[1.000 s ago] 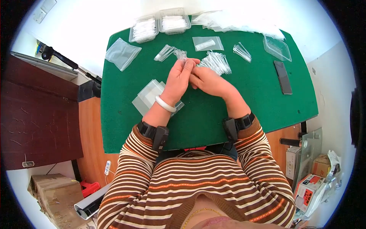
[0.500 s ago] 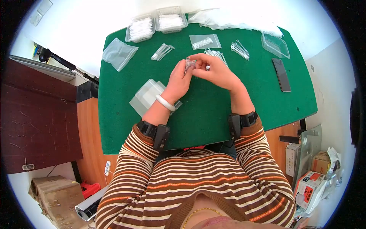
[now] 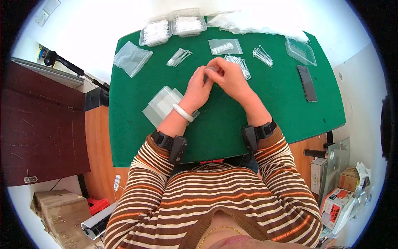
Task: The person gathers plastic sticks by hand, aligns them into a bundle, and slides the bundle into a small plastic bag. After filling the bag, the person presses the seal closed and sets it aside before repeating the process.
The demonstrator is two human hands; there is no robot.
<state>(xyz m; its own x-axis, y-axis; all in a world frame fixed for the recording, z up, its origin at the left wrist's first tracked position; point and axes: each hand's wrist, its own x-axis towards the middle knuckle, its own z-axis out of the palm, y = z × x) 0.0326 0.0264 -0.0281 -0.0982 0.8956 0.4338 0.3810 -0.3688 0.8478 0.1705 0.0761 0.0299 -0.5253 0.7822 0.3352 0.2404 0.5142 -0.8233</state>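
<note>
My left hand (image 3: 196, 89) and my right hand (image 3: 232, 79) meet above the middle of the green table. Between their fingertips is a small piece of crumpled clear plastic (image 3: 212, 68), mostly hidden by the fingers, so its kind does not show. Both hands are closed on it. Just behind my right hand lies a pile of white sticks with looped ends (image 3: 239, 63), partly covered by that hand. Flat clear plastic bags (image 3: 159, 103) lie beside my left wrist, partly under the forearm.
Two clear tubs (image 3: 188, 25) of white sticks stand at the back. Smaller stick bunches lie at left (image 3: 179, 57) and right (image 3: 263, 56). A bag with sticks (image 3: 225, 47), another bag (image 3: 132, 59), an empty clear tray (image 3: 300, 52) and a phone (image 3: 306, 83) are around.
My right hand's fingers have curled in and closed over the crumpled plastic, hiding most of it. My right wrist has shifted slightly left. The stick pile behind it shows more.
</note>
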